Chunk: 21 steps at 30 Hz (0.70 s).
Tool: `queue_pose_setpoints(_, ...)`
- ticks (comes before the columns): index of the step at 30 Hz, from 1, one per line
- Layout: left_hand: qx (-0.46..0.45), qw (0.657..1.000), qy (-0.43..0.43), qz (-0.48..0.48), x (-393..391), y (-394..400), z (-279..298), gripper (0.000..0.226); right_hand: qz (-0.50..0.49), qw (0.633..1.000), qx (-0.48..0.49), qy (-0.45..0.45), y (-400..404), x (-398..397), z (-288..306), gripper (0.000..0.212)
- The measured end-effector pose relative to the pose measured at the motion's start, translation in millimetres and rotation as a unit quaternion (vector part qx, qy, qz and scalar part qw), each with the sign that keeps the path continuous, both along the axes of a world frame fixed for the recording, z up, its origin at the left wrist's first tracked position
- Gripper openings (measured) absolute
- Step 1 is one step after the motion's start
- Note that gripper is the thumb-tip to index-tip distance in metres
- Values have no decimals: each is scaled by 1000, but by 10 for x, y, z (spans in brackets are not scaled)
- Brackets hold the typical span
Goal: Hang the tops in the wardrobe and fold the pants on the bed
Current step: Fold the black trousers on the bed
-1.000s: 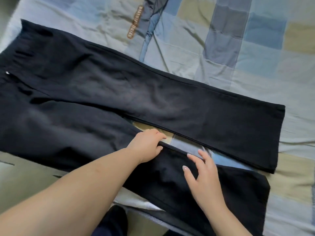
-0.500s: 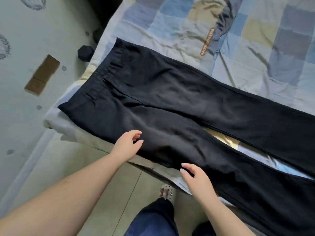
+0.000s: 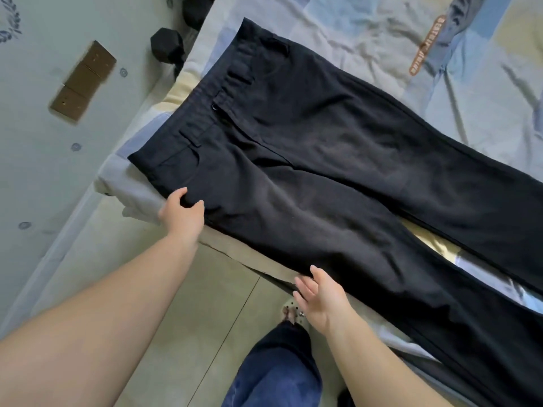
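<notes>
Black pants (image 3: 338,160) lie spread flat on the bed (image 3: 367,33), waistband at the upper left, both legs running off to the right with a gap between them. My left hand (image 3: 182,214) pinches the near side seam just below the waistband, thumb and fingers curled onto the cloth. My right hand (image 3: 318,295) is at the near edge of the closer leg, fingers spread and touching the fabric edge without a clear hold.
The bed has a checked blue, grey and yellow cover. A grey-blue garment with an orange label (image 3: 427,52) lies at the far side. Black dumbbells (image 3: 167,48) sit on the floor by the bed corner. My blue-jeaned leg (image 3: 276,368) stands on the tiled floor.
Both hands have moved left along the near leg, from the inner seam near the hems toward the waistband. The left hand now pinches the hip seam; the view swung left.
</notes>
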<state>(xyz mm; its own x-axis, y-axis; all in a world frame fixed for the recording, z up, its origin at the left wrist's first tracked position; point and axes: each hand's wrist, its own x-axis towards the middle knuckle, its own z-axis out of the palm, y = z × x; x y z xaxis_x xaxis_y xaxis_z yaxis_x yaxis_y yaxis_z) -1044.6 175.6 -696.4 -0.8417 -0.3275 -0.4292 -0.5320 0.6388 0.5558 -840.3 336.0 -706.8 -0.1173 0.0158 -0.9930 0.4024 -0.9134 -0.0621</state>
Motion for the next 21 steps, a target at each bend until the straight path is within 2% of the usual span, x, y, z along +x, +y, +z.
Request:
queue_pose_setpoints(3,86,993,32,75,-130,-61,-42,44,-66,997,-25,-30,-55,-63,-74,8)
queue_pose_setpoints(6,172,975,20,137,-260,-116,-50,38,-122,991,-23,-58,-70,-88,-116,6)
queue_pose_setpoints(8,180,975,7,128,-330,-166,-47,31,-173,983,-6,-68,-76,-77,-123,9)
queue_pose_setpoints(13,195,980,-18,34,-424,-167,25,24,-259,963,56,-39,-37,-110,75,14)
queue_pose_setpoints(16,174,984,0,33,-429,-123,87,34,-269,959,87,-14,98,-177,295,5)
queue_pose_setpoints(21,143,987,33,59,-550,100,270,53,-254,961,111,-15,391,-227,532,8)
